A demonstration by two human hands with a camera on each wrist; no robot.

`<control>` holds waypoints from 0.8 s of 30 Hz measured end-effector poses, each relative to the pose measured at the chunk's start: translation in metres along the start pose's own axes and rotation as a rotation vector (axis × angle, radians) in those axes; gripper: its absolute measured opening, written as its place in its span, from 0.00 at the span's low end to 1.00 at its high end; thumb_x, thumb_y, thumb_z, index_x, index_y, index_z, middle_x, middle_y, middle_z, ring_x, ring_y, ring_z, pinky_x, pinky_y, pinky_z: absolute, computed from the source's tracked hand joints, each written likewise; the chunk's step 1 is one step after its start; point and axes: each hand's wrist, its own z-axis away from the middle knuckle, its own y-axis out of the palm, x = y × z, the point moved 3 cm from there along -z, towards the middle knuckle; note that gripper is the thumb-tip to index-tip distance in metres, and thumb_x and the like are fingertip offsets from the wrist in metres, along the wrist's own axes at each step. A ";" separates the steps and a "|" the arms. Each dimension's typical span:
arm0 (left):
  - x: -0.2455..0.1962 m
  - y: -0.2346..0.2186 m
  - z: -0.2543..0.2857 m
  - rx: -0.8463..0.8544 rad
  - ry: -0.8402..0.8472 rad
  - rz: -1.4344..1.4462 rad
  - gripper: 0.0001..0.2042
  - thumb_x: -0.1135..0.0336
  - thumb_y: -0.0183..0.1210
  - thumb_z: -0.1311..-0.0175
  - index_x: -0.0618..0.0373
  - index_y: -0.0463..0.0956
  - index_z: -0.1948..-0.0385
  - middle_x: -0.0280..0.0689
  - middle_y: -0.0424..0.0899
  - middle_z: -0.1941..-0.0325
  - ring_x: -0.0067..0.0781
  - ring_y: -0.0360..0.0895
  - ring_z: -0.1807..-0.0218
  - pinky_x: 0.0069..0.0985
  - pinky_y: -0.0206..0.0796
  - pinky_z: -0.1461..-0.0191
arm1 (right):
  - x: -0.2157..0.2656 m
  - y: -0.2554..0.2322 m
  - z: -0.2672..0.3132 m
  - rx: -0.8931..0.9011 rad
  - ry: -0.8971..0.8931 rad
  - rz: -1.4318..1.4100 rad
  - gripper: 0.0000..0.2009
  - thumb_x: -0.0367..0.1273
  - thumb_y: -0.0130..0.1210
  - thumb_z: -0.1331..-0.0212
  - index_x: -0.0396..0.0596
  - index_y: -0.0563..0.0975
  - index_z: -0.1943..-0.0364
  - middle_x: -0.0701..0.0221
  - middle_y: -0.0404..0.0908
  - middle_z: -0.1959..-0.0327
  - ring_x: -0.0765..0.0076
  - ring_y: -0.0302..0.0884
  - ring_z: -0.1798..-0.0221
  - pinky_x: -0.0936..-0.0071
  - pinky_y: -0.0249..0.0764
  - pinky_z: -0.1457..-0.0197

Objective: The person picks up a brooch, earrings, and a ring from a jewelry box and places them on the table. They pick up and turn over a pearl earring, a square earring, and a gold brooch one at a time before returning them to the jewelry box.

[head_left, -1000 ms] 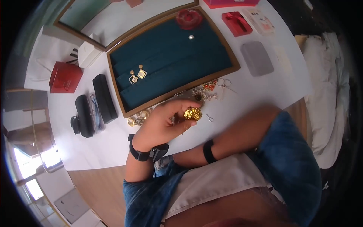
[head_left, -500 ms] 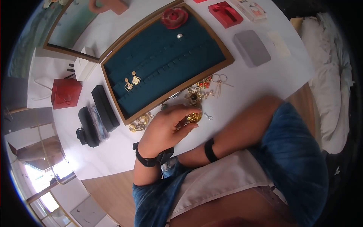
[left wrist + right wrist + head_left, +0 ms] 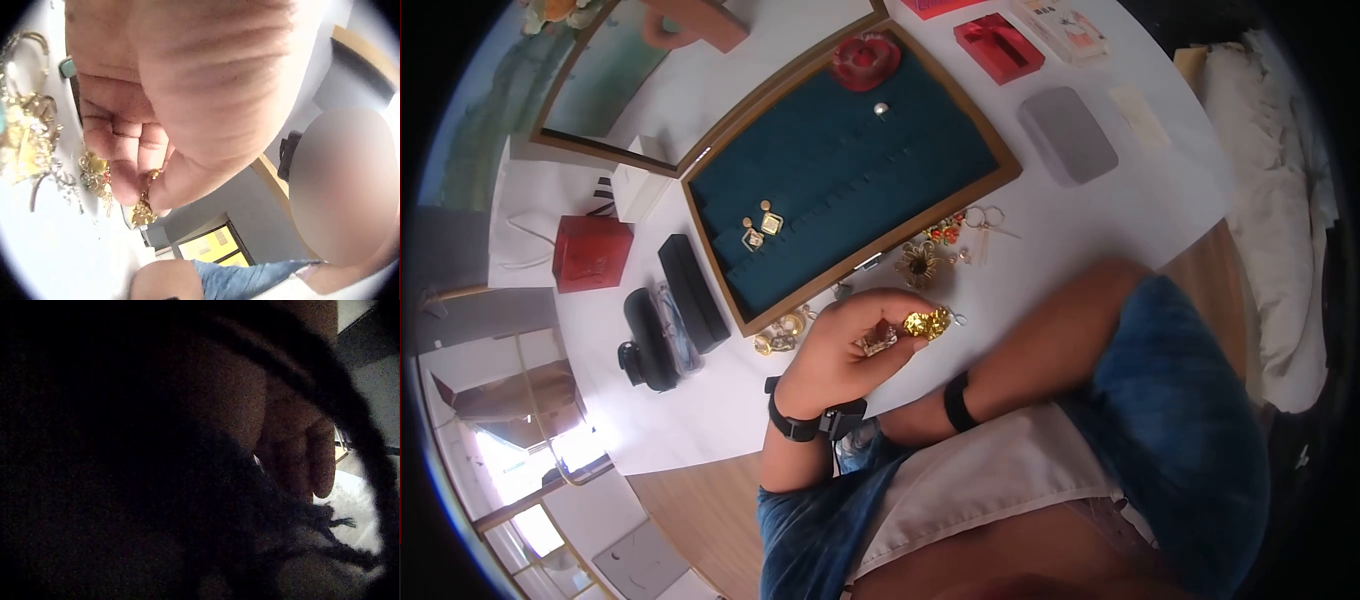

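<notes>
My left hand (image 3: pixel 855 340) hovers just above the white table (image 3: pixel 1100 220), fingers curled, pinching a gold crinkled earring (image 3: pixel 926 322) between thumb and fingertips. The left wrist view shows the same gold pieces (image 3: pixel 142 212) hanging from the curled fingers (image 3: pixel 125 169). More loose jewellery lies just beyond the hand: a flower brooch (image 3: pixel 918 262), red-bead earrings (image 3: pixel 945 233), thin hoops (image 3: pixel 985 218) and a gold heap (image 3: pixel 780 330). My right forearm (image 3: pixel 1040 345) crosses under the left arm. The right hand is hidden in the head view. In the dark right wrist view its fingers (image 3: pixel 309 456) hang loosely against frayed denim.
A wood-framed teal velvet tray (image 3: pixel 850 160) holds a pair of square gold earrings (image 3: pixel 760 226), a pearl (image 3: pixel 881 109) and a red flower (image 3: pixel 865 55). Around it lie a grey pad (image 3: pixel 1068 135), red box (image 3: pixel 998 45), black cases (image 3: pixel 692 290), red bag (image 3: pixel 590 252) and mirror (image 3: pixel 640 80).
The left hand dipped toward the table with the gold piece, then lifted again. The gold now shows spread flat at the fingertips instead of bunched in a ball. The right arm stayed put.
</notes>
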 end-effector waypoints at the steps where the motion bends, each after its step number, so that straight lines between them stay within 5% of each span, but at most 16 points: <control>1: -0.001 -0.003 0.000 -0.014 0.004 0.023 0.20 0.85 0.66 0.37 0.64 0.80 0.43 0.37 0.88 0.52 0.22 0.84 0.59 0.22 0.76 0.54 | -0.006 -0.009 -0.005 0.086 0.009 -0.111 0.13 0.33 0.46 0.28 0.46 0.79 0.47 0.53 0.82 0.44 0.47 0.79 0.42 0.53 0.73 0.36; 4: 0.002 -0.010 0.003 -0.176 -0.010 0.322 0.20 0.87 0.63 0.37 0.65 0.77 0.43 0.40 0.88 0.53 0.27 0.87 0.57 0.25 0.78 0.51 | -0.047 -0.090 -0.015 0.402 -0.001 -0.622 0.18 0.32 0.50 0.36 0.38 0.80 0.46 0.49 0.82 0.41 0.44 0.78 0.36 0.52 0.71 0.30; 6: 0.006 -0.018 0.005 -0.331 0.019 0.461 0.19 0.86 0.61 0.35 0.64 0.75 0.43 0.42 0.87 0.54 0.31 0.88 0.56 0.26 0.80 0.50 | -0.039 -0.071 -0.018 0.418 -0.169 -0.535 0.18 0.33 0.53 0.38 0.38 0.83 0.49 0.49 0.82 0.41 0.44 0.79 0.37 0.49 0.71 0.29; 8: 0.010 -0.026 0.000 -0.448 0.096 0.563 0.15 0.83 0.57 0.31 0.62 0.73 0.44 0.43 0.87 0.55 0.35 0.89 0.55 0.29 0.81 0.48 | -0.033 -0.055 -0.018 0.249 0.127 -0.789 0.17 0.37 0.56 0.39 0.42 0.89 0.54 0.51 0.84 0.41 0.49 0.80 0.36 0.47 0.71 0.28; 11: 0.002 -0.045 -0.007 -0.492 -0.021 0.687 0.17 0.83 0.57 0.29 0.60 0.72 0.41 0.43 0.87 0.52 0.37 0.89 0.51 0.33 0.82 0.45 | -0.018 -0.033 -0.024 0.412 -0.120 -0.495 0.17 0.39 0.57 0.37 0.48 0.89 0.51 0.56 0.85 0.40 0.52 0.81 0.35 0.51 0.71 0.27; 16: 0.006 -0.091 -0.035 -0.632 -0.187 0.338 0.12 0.77 0.64 0.28 0.59 0.77 0.46 0.34 0.87 0.50 0.19 0.83 0.53 0.20 0.73 0.47 | -0.009 -0.013 -0.021 0.358 -0.373 -0.438 0.15 0.35 0.53 0.34 0.46 0.88 0.54 0.57 0.88 0.49 0.49 0.85 0.44 0.52 0.78 0.36; 17: 0.012 -0.105 -0.047 -0.627 -0.181 0.256 0.13 0.75 0.65 0.29 0.59 0.76 0.45 0.34 0.88 0.50 0.19 0.83 0.53 0.21 0.73 0.47 | -0.008 -0.011 -0.019 0.293 -0.451 -0.426 0.14 0.33 0.52 0.35 0.42 0.88 0.58 0.55 0.89 0.54 0.46 0.87 0.49 0.50 0.81 0.41; 24: 0.044 -0.156 -0.117 -0.618 -0.194 -0.232 0.15 0.66 0.72 0.33 0.61 0.80 0.49 0.34 0.89 0.54 0.25 0.85 0.55 0.23 0.75 0.49 | -0.020 -0.038 -0.024 0.427 -0.418 -0.497 0.15 0.33 0.52 0.33 0.44 0.89 0.53 0.56 0.89 0.48 0.49 0.88 0.46 0.55 0.82 0.39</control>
